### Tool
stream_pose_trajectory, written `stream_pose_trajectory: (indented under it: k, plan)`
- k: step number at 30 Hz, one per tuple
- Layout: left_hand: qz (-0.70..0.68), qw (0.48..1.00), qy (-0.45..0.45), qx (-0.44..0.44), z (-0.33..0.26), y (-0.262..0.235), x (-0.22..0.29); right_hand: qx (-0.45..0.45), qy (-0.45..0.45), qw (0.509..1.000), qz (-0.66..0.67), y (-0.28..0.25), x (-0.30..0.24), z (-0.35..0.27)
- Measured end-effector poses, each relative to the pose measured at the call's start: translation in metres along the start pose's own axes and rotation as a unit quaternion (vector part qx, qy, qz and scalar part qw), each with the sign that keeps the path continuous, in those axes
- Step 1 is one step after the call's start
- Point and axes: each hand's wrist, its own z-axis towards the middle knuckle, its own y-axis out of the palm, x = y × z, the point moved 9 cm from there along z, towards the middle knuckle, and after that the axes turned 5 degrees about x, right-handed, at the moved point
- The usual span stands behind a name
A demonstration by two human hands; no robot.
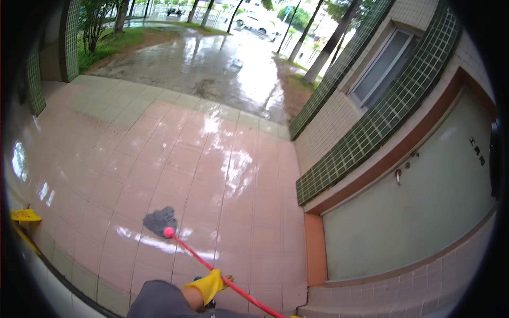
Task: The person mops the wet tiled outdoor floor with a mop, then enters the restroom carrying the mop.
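A mop with a grey string head point(160, 220) lies on the wet pink tiled floor point(159, 148). A pink collar joins the head to a long red handle point(199, 258), which runs to the lower right. My left hand point(208, 286), in a yellow rubber glove with a grey sleeve behind it, is closed around that handle partway up. The handle leaves the picture at the lower edge. A sliver of yellow point(293, 316) there may be my right hand's glove, and too little of it shows to tell its grip.
A yellow floor sign point(24, 215) stands at the left by a tiled ledge. On the right are a pale green door point(424, 222) with a metal handle point(397, 176), a green-tiled wall point(371, 132) and a window point(382, 66). Wet pavement point(228, 63), trees and a white car point(257, 21) lie beyond.
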Motion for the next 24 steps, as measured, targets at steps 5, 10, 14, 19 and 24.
stream_pose_trajectory:
  k: [5,10,14,19,24]
  plan:
    - [-0.002,0.999,0.026,0.026,-0.067,-0.013,-0.071,-0.062,-0.026,0.991,-0.116,0.005,0.014,-0.068]
    - [-0.01,0.999,0.035,0.014,-0.096,-0.021,-0.097,-0.156,-0.046,0.973,-0.163,0.022,0.02,-0.107]
    - [-0.015,0.999,0.043,-0.006,-0.11,-0.066,-0.081,-0.378,0.177,0.843,0.339,0.079,0.014,-0.117]
    - [-0.05,0.996,0.07,0.024,-0.124,-0.11,-0.033,-0.393,0.17,0.831,0.356,0.114,-0.033,-0.107]
    - [-0.102,0.987,0.119,-0.042,-0.149,-0.153,0.071,-0.373,0.042,0.828,0.417,0.181,-0.116,-0.056]
